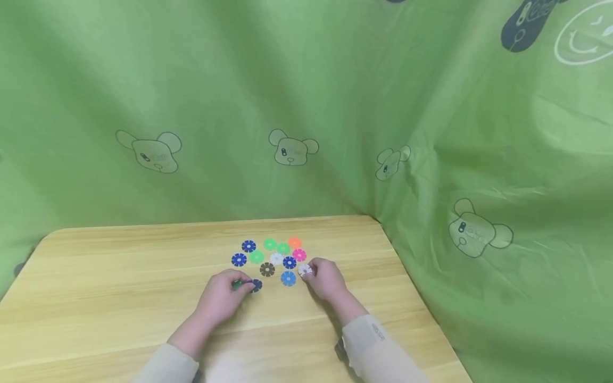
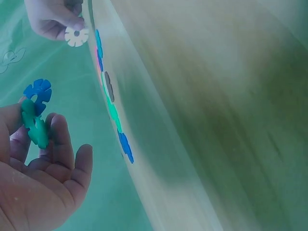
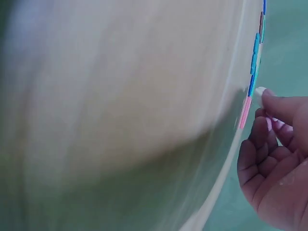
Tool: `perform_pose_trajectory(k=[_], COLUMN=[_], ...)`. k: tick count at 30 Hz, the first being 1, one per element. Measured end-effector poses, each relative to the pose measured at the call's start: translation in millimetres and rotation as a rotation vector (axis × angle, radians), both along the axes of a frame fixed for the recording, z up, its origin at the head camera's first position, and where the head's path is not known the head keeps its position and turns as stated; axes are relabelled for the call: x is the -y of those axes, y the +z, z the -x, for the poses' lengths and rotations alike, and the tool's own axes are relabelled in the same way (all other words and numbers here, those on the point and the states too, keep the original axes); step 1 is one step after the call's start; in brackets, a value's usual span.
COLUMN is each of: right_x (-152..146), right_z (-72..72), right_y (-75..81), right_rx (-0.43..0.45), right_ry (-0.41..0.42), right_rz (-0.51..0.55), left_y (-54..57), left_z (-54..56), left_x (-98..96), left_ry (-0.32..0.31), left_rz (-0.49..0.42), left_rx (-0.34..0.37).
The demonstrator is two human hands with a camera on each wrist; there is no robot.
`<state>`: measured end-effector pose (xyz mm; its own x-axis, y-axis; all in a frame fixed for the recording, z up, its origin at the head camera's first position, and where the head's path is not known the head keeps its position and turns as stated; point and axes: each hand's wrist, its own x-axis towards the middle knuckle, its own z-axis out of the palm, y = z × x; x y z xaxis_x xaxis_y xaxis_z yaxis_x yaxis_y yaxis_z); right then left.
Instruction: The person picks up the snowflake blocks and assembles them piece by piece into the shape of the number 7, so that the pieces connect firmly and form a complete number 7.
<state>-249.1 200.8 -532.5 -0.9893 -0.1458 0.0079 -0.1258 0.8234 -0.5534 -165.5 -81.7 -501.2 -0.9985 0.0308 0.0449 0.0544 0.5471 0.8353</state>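
Observation:
My left hand (image 1: 221, 298) pinches a dark blue notched plastic disc (image 2: 44, 86) joined to a green notched disc (image 2: 30, 109) between thumb and fingers. In the left wrist view the two discs slot into each other at an angle, above the tabletop. Opposite it, my right hand (image 1: 329, 280) holds a white notched disc (image 1: 301, 272) by its edge with thumb and forefinger. In the right wrist view only the rim of that white disc (image 3: 259, 96) shows past the thumb, and the other fingers curl loosely below.
Several loose notched discs lie flat beyond the hands: blue (image 1: 248, 246), green (image 1: 270, 244), orange (image 1: 294, 242), pink (image 1: 299, 255), white (image 1: 276, 258), brown (image 1: 267, 269) and light blue (image 1: 288, 279). The wooden table (image 1: 119, 282) meets a green curtain (image 1: 215, 186) behind and at the right.

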Motion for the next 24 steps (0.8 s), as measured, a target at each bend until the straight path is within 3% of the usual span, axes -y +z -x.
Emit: perform_pose_trajectory(k=[9, 16, 24], right_x=[6, 14, 22], right_z=[-9.3, -16.6, -22.1], right_y=[17.5, 36.6, 46.9], right_rx=[0.004, 0.059, 0.06], right_ry=[0.015, 0.057, 0.079], right_rz=[0.165, 0.308, 0.369], left_y=[1.3, 3.4, 3.9], left_z=[1.3, 4.3, 5.0], left_x=[-3.4, -5.6, -6.5], left_ry=[-0.019, -0.033, -0.036], left_rz=[0.012, 0.022, 0.027], left_rx=[0.012, -0.011, -0.024])
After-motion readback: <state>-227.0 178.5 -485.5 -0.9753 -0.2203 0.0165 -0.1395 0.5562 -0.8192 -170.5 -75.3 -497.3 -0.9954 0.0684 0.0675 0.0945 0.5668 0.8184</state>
